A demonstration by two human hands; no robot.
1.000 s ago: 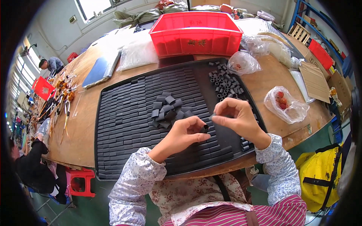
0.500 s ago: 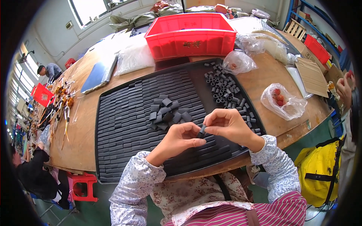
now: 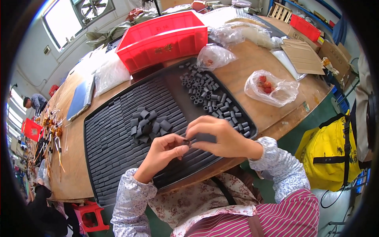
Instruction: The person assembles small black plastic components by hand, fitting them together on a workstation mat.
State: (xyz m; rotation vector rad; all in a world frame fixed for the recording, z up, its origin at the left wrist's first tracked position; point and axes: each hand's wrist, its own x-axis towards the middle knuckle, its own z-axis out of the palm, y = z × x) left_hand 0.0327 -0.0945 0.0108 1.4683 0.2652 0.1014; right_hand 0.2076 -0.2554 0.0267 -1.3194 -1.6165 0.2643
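Observation:
My left hand (image 3: pixel 164 152) is closed, pinching a short black tube (image 3: pixel 186 142) between thumb and fingers above the front of a black tray (image 3: pixel 87 158). Bent over the tube's other end, my right hand (image 3: pixel 221 136) has its thumb and fingertips closed around it; the exact contact is partly hidden. Rows of flat black sleeves (image 3: pixel 114 130) fill most of the tray. A loose heap of black sleeve pieces (image 3: pixel 150 123) lies on them, beyond my left hand. Small black round tubes (image 3: pixel 201 90) are scattered along the tray's right side.
Behind the tray stands a red bin (image 3: pixel 166 45). Clear plastic bags with reddish contents (image 3: pixel 272 89) rest on the wooden table (image 3: pixel 241 75) at right. A yellow bag (image 3: pixel 329 162) stands right of the table, a red stool (image 3: pixel 91 216) lower left. Another person (image 3: pixel 36 102) is at far left.
The view has turned right, so the table and tray have shifted left in it. My right fingers have changed position around the black tube, which stays in my left fingers.

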